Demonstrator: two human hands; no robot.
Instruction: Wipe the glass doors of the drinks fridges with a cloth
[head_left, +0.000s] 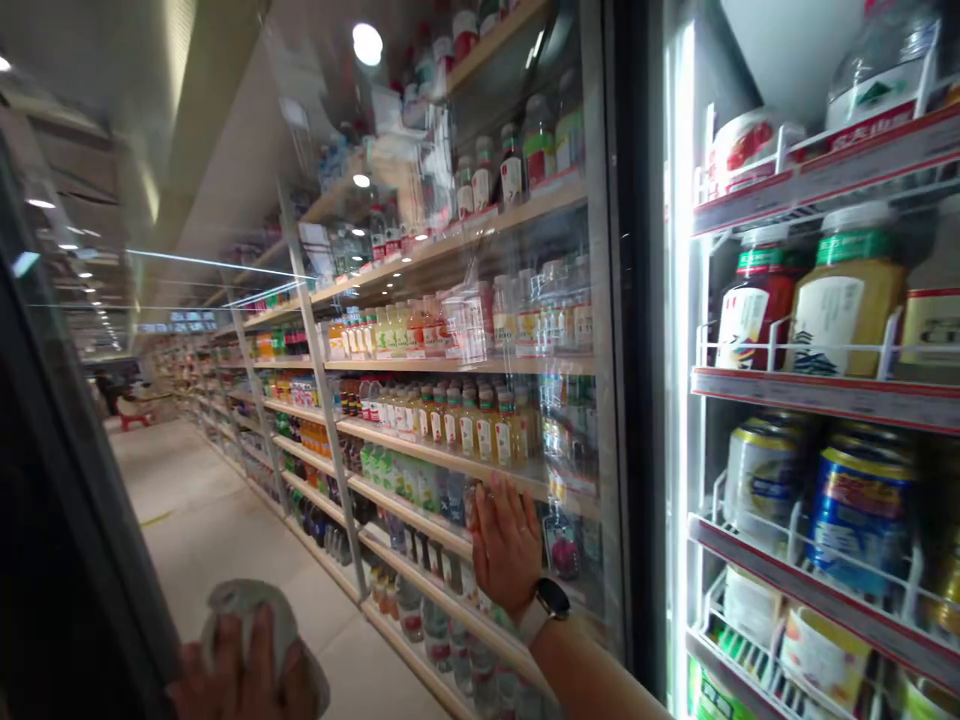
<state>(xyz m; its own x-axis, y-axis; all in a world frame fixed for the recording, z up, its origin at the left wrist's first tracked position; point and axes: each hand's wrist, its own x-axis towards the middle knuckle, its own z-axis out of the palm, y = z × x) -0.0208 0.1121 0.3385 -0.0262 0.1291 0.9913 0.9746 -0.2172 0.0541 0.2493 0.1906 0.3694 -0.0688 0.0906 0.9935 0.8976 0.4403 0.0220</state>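
Observation:
My left hand (pixel 247 670), at the bottom left, has its fingers over a grey-white cloth (pixel 255 610) that appears to lie against the glass door (pixel 517 90). Its lower part is cut off by the picture edge and slightly blurred. Further right, my right hand (pixel 508 540) rests flat on the glass, fingers stretched upward and nothing in it. A dark-faced watch (pixel 553 598) is on that wrist. Reflections of lights and bottles show in the glass.
Right of the door's dark frame (pixel 634 330), a lit cooler holds bottles (pixel 847 290) and cans (pixel 862 500) on wire-railed shelves. Through the glass, long wooden shelves (pixel 450 455) of drinks line an aisle with a pale floor (pixel 195 500). A red stool (pixel 133 412) stands far off.

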